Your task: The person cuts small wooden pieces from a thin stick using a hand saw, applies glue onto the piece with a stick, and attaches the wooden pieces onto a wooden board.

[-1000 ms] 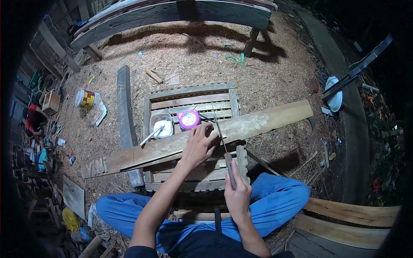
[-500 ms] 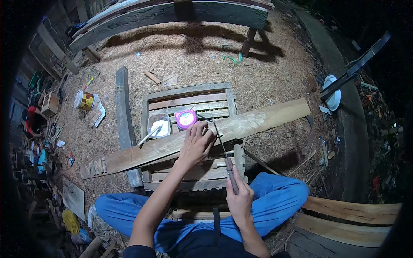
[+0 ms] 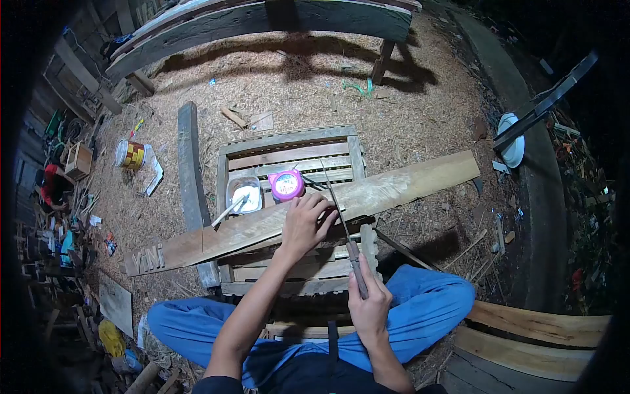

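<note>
A long wooden plank (image 3: 400,188) lies slantwise over a small slatted wooden stand (image 3: 289,138). My left hand (image 3: 304,223) presses on it, fingers bent over the plank and thumb spread toward the blade. My right hand (image 3: 369,303) is closed around the wooden handle of a thin-bladed saw (image 3: 338,211). Its blade, seen nearly edge-on, crosses the plank just right of my left fingers; no teeth can be made out. Raised letters (image 3: 148,258) sit at the plank's left end. Behind the plank are a pink tape measure (image 3: 287,186) and a plastic tub (image 3: 244,195) of white stuff with a stick in it.
A dark beam (image 3: 190,167) lies left of the stand. Farther left stands a round labelled tub (image 3: 130,155). A heavy bench (image 3: 275,27) spans the back. Boards (image 3: 525,353) lie at the lower right. Another person (image 3: 52,187) crouches at the far left.
My left thumb has spread out toward the blade. The saw stays across the plank at nearly the same place. The whole view has shifted slightly.
</note>
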`<action>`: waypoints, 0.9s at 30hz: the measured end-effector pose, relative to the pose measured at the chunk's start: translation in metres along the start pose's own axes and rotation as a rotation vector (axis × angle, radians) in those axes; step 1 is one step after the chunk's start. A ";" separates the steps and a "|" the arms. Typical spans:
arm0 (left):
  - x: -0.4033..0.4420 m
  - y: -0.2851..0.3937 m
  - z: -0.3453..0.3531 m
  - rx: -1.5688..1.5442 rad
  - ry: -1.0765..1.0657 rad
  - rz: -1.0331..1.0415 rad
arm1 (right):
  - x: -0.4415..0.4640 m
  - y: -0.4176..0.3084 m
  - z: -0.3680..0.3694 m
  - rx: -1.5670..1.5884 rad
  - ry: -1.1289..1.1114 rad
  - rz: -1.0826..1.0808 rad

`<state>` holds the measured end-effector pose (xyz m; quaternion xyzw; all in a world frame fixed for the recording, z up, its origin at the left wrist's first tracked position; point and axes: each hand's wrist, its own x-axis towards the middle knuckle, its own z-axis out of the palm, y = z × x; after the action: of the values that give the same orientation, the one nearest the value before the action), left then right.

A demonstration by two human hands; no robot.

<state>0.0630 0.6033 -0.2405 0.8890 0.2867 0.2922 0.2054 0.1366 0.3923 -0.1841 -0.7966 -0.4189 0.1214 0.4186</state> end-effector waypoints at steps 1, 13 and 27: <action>0.002 -0.001 0.000 0.000 0.000 0.002 | 0.002 0.000 0.002 -0.017 -0.004 -0.003; 0.002 -0.001 0.001 -0.045 0.000 -0.006 | 0.001 -0.001 0.004 -0.044 -0.021 0.013; 0.002 -0.004 0.000 -0.012 -0.011 0.014 | 0.012 -0.009 0.010 -0.046 -0.040 -0.006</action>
<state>0.0632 0.6076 -0.2416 0.8913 0.2776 0.2904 0.2102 0.1335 0.4098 -0.1816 -0.8023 -0.4322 0.1262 0.3919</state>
